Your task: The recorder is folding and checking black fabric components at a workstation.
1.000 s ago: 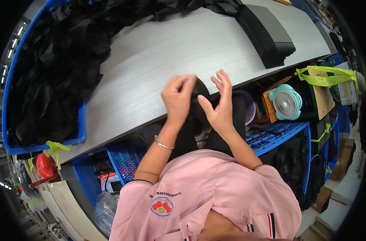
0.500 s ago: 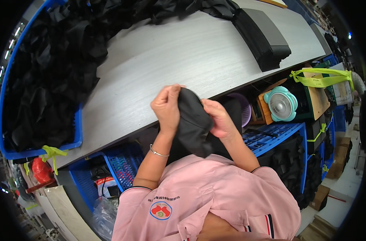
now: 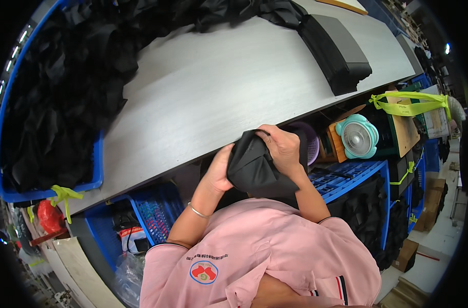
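Between my hands, close to the table's near edge, is a piece of black fabric (image 3: 254,167), bunched and folded open at its upper rim. My left hand (image 3: 219,169) grips its left side, the fingers tucked behind the cloth. On the other side my right hand (image 3: 283,149) pinches the upper right edge, thumb against the rim. A neat stack of folded black fabric pieces (image 3: 332,54) lies on the grey table (image 3: 203,87) at the far right. More loose black fabric (image 3: 75,92) heaps up at the left.
A blue crate (image 3: 98,159) holds the heap on the left. Below the table's edge are another blue basket (image 3: 157,215), a purple basket (image 3: 312,143), a small turquoise fan (image 3: 358,136) and a blue crate of black cloth (image 3: 352,179). Cardboard boxes (image 3: 430,203) stand at the right.
Both hands have come lower and nearer to me with the black fabric. The cloth has turned and spread wider, and my right hand has shifted its hold to the upper edge.
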The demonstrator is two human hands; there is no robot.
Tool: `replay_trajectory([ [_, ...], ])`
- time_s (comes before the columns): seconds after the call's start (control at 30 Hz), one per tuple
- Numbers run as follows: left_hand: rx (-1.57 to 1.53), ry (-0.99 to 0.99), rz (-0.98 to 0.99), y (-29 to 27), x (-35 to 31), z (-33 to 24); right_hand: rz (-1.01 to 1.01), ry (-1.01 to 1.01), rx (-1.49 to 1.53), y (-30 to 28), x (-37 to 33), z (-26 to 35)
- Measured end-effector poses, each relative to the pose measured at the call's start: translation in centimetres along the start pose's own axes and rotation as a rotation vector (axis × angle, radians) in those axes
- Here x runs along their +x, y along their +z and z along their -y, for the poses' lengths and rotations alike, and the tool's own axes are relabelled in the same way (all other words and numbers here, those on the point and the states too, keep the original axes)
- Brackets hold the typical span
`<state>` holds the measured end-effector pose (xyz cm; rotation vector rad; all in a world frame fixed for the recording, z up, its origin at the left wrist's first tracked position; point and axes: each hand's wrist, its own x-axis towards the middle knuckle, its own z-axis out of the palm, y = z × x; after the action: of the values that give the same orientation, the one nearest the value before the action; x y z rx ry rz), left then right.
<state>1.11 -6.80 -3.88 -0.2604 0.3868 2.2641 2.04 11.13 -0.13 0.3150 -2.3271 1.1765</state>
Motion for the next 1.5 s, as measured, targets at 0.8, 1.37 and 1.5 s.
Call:
replay_trajectory([
  [0.8,1.266,-0.093,0.462,-1.2,-2.4,-1.3,0.825,0.968,0.935,-0.8,0.5,-1.0],
  [1.37,0.886,-0.190,0.332,9.2,-2.0,1.8,0.785,0.622,0.664,7.5,-5.9,0.0],
  [1.5,0.256,0.209,-0.010,8.0,2.9,1.2,0.692,0.754,0.750,7.5,-6.3,-0.5],
])
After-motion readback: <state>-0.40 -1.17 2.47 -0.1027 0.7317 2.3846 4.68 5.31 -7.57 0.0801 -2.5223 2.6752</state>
